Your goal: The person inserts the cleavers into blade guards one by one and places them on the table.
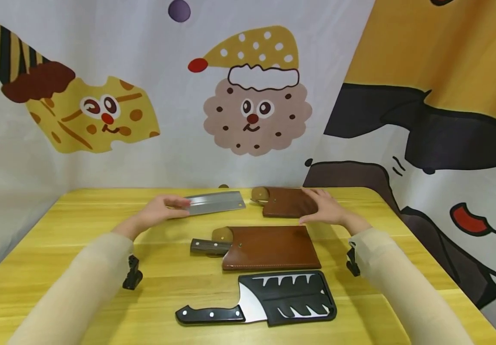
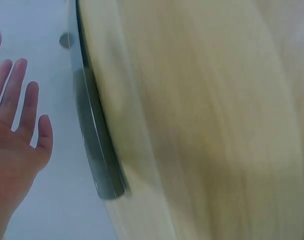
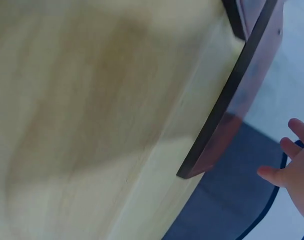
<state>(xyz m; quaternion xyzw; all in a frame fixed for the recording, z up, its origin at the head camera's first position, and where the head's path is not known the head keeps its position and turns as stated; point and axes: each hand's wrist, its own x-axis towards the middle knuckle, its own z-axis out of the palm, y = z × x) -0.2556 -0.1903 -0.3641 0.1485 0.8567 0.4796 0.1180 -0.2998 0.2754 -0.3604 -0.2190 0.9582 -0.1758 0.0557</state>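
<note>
My left hand (image 1: 162, 210) is by the near end of a bare steel cleaver (image 1: 219, 202) at the table's back. In the left wrist view that hand (image 2: 16, 130) has straight, spread fingers, apart from the cleaver's dark handle (image 2: 99, 135). My right hand (image 1: 327, 208) is spread at the right end of a small brown leather knife sheath (image 1: 288, 202). The right wrist view has this hand (image 3: 294, 165) apart from the sheath (image 3: 227, 120), with nothing in its fingers. The head view hides the cleaver's handle behind my left hand.
Mid-table lies a larger brown leather sheath (image 1: 271, 247) around a knife with a dark wooden handle (image 1: 209, 246). In front, a black-handled cleaver (image 1: 209, 315) has a black slotted blade cover (image 1: 297, 294). A cartoon-printed curtain (image 1: 179, 105) hangs behind the yellow wooden table (image 1: 153, 287).
</note>
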